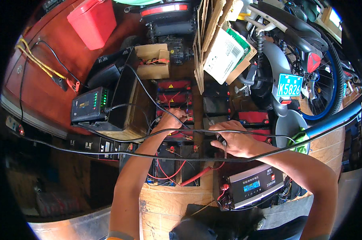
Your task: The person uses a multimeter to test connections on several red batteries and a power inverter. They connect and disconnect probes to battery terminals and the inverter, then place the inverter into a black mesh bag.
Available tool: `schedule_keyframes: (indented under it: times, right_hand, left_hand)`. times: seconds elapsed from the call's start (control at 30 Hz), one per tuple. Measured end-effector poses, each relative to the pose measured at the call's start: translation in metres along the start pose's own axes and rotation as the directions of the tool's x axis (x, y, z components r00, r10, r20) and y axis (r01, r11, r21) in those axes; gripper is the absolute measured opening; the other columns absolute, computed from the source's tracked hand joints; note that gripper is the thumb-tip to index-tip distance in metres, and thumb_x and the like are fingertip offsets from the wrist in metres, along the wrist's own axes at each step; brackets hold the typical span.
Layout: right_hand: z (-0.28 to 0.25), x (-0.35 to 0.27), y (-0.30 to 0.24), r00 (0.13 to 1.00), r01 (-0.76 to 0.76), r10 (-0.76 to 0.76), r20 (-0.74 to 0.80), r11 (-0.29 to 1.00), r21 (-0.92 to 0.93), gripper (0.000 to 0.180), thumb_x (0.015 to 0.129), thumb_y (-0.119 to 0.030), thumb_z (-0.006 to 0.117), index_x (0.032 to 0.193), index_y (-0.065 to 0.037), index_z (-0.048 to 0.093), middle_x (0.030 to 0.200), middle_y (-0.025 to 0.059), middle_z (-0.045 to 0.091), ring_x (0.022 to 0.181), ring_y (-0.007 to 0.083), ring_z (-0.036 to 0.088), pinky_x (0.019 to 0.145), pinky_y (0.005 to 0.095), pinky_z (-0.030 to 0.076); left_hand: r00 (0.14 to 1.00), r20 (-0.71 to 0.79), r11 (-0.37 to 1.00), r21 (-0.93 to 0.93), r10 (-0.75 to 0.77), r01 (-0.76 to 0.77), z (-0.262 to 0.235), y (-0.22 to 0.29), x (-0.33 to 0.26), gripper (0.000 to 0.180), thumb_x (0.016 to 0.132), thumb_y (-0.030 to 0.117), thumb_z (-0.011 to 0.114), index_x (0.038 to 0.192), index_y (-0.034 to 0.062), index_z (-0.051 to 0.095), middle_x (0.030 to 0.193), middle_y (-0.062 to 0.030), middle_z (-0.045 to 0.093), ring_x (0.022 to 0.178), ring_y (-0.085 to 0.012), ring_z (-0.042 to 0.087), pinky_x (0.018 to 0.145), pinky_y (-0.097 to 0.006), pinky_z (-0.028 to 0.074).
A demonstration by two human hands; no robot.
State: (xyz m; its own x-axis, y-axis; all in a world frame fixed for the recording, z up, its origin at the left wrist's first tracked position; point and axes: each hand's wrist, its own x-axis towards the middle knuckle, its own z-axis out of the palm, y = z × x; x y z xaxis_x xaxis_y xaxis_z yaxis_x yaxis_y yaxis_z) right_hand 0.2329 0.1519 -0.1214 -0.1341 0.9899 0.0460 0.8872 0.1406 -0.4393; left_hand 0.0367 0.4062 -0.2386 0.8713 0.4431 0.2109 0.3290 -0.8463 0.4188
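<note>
My left hand [172, 120] is closed, its fingertips pinched at the terminal end of a red-topped battery [175, 98] in the middle row. What is between those fingertips is too small to make out. My right hand [235, 139] is wrapped round a dark pen-shaped tester [221, 139], with a coiled metallic-looking lead below it. A red coiled cord [196, 176] lies lower down, over black batteries [165, 164] with loose red wires. Black cables cross in front of both my forearms. More red-topped batteries [253, 117] sit just beyond my right hand.
A black power box with a small display [251, 186] stands near right. At left, a charger with green lights [89, 105] rests on a box. Cardboard sheets [205, 44], an open carton [153, 60], a red bin [93, 24] and a bicycle wheel [329, 76] surround the batteries.
</note>
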Motion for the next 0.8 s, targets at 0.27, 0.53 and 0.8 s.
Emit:
schedule_keyframes:
  times: [0.27, 0.53, 0.8]
  right_hand:
    - [0.002, 0.02, 0.023, 0.987, 0.003, 0.014, -0.159, 0.994, 0.106, 0.046, 0.097, -0.039, 0.072, 0.132, -0.012, 0.059, 0.127, 0.015, 0.066, 0.11, 0.0389, 0.067, 0.092, 0.049, 0.054]
    - [0.017, 0.045, 0.047, 0.903, 0.04, 0.114, -0.414, 0.937, 0.346, 0.037, 0.095, -0.028, 0.076, 0.124, -0.006, 0.069, 0.107, 0.0169, 0.072, 0.098, 0.0368, 0.07, 0.087, 0.0451, 0.056]
    - [0.04, 0.052, 0.063, 0.877, 0.029, 0.201, -0.437, 0.885, 0.465, 0.038, 0.092, -0.022, 0.077, 0.125, -0.003, 0.069, 0.105, 0.0195, 0.077, 0.095, 0.034, 0.076, 0.086, 0.0409, 0.058]
  left_hand:
    - [0.999, 0.041, 0.994, 0.109, 0.011, -0.015, -0.007, 0.011, 0.004, 0.015, 0.085, 0.019, 0.074, 0.094, 0.0078, 0.079, 0.09, -0.0166, 0.075, 0.085, -0.0359, 0.073, 0.075, -0.048, 0.058]
    - [0.993, 0.104, 0.994, 0.101, -0.061, 0.05, -0.013, 0.016, 0.011, 0.024, 0.083, 0.023, 0.076, 0.099, 0.0054, 0.077, 0.096, -0.0166, 0.076, 0.095, -0.0366, 0.073, 0.086, -0.05, 0.057]
    - [0.993, -0.041, 0.993, 0.029, -0.114, 0.115, -0.004, 0.008, 0.031, 0.039, 0.078, 0.018, 0.079, 0.111, -0.0025, 0.073, 0.103, -0.0219, 0.073, 0.106, -0.0412, 0.07, 0.097, -0.047, 0.056]
